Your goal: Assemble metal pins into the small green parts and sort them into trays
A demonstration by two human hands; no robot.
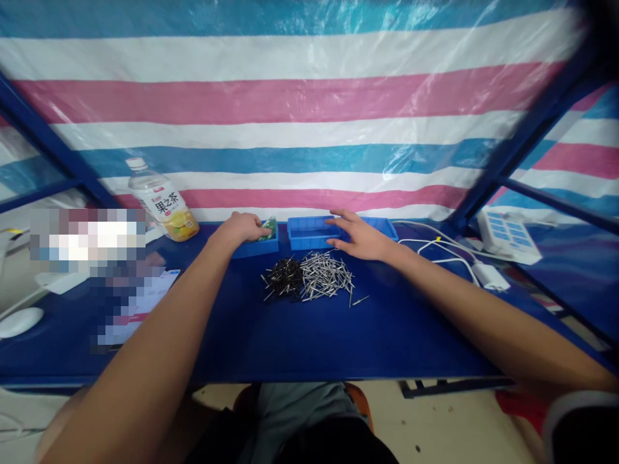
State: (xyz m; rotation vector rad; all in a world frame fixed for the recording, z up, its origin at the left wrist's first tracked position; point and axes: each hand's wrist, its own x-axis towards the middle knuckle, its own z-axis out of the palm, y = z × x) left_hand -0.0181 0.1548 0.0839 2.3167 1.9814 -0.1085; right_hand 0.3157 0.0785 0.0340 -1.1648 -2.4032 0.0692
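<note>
My left hand [244, 227] is at the left blue bin [261, 247], its fingers curled over the edge and partly hidden. Its thumb side presses against a small green packet [269, 227] in that bin. My right hand [360, 237] has its fingers spread and reaches over the right end of the middle blue bin [302, 240]. Behind that hand is the right blue bin [384, 227], partly covered by it. In front of the bins, a heap of black blind rivets [284, 277] touches a heap of silver blind rivets [326, 276]. One silver rivet lies apart at the right.
A drink bottle [164, 203] stands at the back left. A phone-like screen [145, 303], partly pixelated, lies by my left forearm. White cables, an adapter [492, 276] and a power strip [510, 237] occupy the right side. A striped sheet [290, 103] hangs behind the blue table [309, 341].
</note>
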